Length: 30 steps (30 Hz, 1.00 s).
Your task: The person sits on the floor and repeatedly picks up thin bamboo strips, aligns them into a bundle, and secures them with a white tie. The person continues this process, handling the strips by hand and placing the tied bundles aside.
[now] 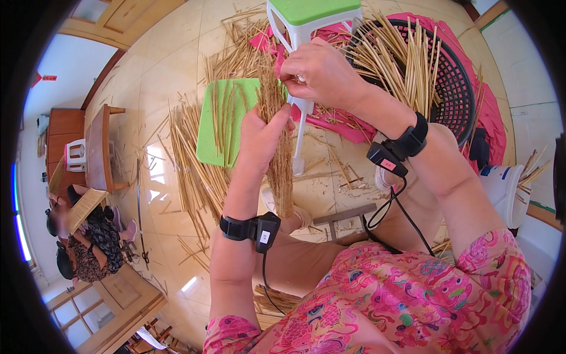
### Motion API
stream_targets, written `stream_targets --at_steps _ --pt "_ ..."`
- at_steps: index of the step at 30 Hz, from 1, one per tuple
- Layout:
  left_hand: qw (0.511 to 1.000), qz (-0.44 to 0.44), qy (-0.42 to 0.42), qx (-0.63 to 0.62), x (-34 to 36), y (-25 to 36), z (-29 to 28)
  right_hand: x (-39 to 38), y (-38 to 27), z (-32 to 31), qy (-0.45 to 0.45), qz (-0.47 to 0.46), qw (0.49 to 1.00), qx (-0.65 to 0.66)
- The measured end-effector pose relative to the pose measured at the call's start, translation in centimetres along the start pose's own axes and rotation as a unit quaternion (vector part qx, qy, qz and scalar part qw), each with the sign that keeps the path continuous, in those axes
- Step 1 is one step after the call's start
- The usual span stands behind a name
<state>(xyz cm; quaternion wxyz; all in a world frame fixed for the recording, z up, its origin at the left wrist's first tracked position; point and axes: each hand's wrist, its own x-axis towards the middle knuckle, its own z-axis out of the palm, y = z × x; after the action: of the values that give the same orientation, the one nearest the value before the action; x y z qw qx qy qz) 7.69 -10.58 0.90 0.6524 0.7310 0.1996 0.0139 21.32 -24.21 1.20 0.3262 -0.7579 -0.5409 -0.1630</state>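
Note:
My left hand is wrapped round a long upright bundle of dry brown plant stalks, with the thumb across its front. The bundle's shaggy top rises above the fist, and its lower end hangs near my feet. Close beside that top, my right hand is closed in a pinch. What lies between its fingertips is too small to make out. Behind the bundle is a green stool top with several loose stalks lying across it.
A white stool with a green seat stands ahead. To its right, a black mesh basket full of straw-coloured sticks rests on pink cloth. Sticks litter the floor at left. A white bucket is at right; another person sits far left.

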Motion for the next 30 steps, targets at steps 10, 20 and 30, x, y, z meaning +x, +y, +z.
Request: stream_targets --at_steps 10,20,30 --pt "0.987 -0.087 -0.014 -0.136 0.0 1.0 -0.1 0.3 0.1 0.0 0.052 -0.065 0.996 -0.007" --pt "0.972 -0.096 -0.033 -0.214 0.8 0.3 -1.9 0.5 0.1 -1.2 0.08 -0.105 0.991 0.021" --pt "0.978 -0.074 0.055 -0.185 1.0 -0.2 -1.8 0.0 0.0 0.4 0.1 0.159 0.977 0.097"
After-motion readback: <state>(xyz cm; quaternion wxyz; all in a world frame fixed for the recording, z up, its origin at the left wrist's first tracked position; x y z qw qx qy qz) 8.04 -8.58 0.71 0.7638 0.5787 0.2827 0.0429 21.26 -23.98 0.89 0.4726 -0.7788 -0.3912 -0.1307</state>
